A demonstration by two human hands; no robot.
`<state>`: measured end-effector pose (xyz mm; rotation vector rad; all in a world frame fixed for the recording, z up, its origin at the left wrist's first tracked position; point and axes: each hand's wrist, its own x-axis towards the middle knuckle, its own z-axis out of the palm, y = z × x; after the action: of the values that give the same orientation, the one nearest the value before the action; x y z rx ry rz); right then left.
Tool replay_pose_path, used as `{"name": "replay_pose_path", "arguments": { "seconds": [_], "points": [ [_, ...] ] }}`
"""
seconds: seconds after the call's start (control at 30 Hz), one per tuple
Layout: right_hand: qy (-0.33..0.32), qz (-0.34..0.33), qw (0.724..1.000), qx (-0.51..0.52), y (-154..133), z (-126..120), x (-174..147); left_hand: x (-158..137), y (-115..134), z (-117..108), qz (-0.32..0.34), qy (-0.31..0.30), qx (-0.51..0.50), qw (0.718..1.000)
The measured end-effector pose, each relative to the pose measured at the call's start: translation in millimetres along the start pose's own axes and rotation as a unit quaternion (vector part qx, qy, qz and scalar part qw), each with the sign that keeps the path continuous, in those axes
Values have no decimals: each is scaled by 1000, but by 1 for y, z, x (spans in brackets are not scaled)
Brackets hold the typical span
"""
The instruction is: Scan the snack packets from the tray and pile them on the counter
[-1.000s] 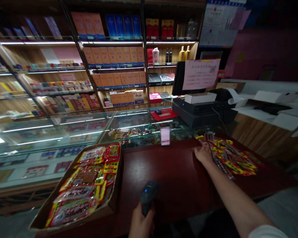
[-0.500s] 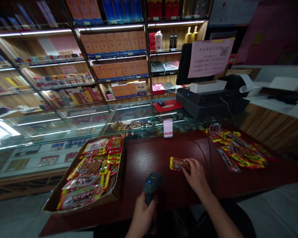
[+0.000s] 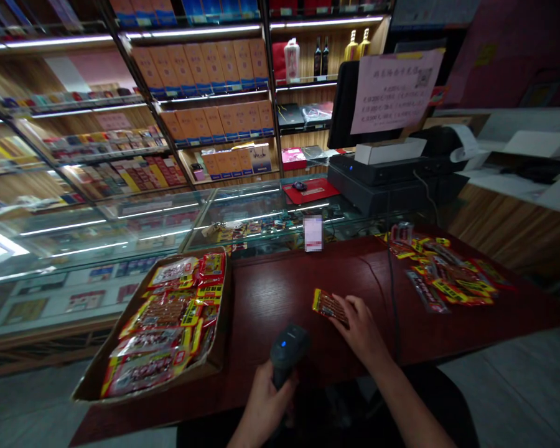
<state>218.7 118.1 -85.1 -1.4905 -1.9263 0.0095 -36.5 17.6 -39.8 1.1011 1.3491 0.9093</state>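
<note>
My left hand [image 3: 268,398] is closed round the handle of a dark barcode scanner [image 3: 289,346] with a lit blue light, held over the front of the table. To its right, my right hand [image 3: 360,330] pinches a small snack packet [image 3: 327,305] by its right end. The packet has a yellow edge and clear wrap showing brown sticks. On the left stands an open cardboard box [image 3: 227,292] full of similar red and yellow packets [image 3: 163,311]. A loose pile of snack packets [image 3: 462,280] lies at the right of the table.
The dark red table [image 3: 275,280] meets a glass display counter [image 3: 168,218]. A dark cable [image 3: 392,292] runs across the tabletop. Behind are a mouse [image 3: 299,186] on a red mat, a monitor [image 3: 343,106] with a paper sign, a black machine [image 3: 368,186] and lit shelves [image 3: 224,93].
The packet in my right hand has tilted, its right end turning down and towards me. The scanner in my left hand has shifted slightly right. The whole view has moved a little.
</note>
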Motion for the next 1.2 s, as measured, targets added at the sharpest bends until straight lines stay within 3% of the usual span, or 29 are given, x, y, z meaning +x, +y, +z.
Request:
{"name": "replay_pose_path", "arguments": {
  "seconds": [0.23,0.4,0.6,0.73,0.8,0.9,1.1,1.2],
  "points": [
    [16,-13,1000,21,-1,4,-2,-2,12,-1,-17,-46,7,999],
    [1,-2,999,41,-4,1,2,-2,8,-3,-23,-54,18,998],
    [-41,29,992,113,-6,-12,2,-2,0,1,-9,3,15,1000],
    [-26,68,981,179,-20,-19,26,3,-2,9,-22,45,-11,999],
    [-35,62,975,212,-49,-22,52,5,-1,10,-28,54,-18,998],
    [-96,-4,962,255,-123,-14,97,5,2,10,-22,46,-25,998],
    [-207,-121,937,254,-291,52,172,1,-5,10,-6,39,-81,996],
    [-228,-155,931,239,-342,79,189,1,-10,11,10,53,-112,992]
  ]
}}
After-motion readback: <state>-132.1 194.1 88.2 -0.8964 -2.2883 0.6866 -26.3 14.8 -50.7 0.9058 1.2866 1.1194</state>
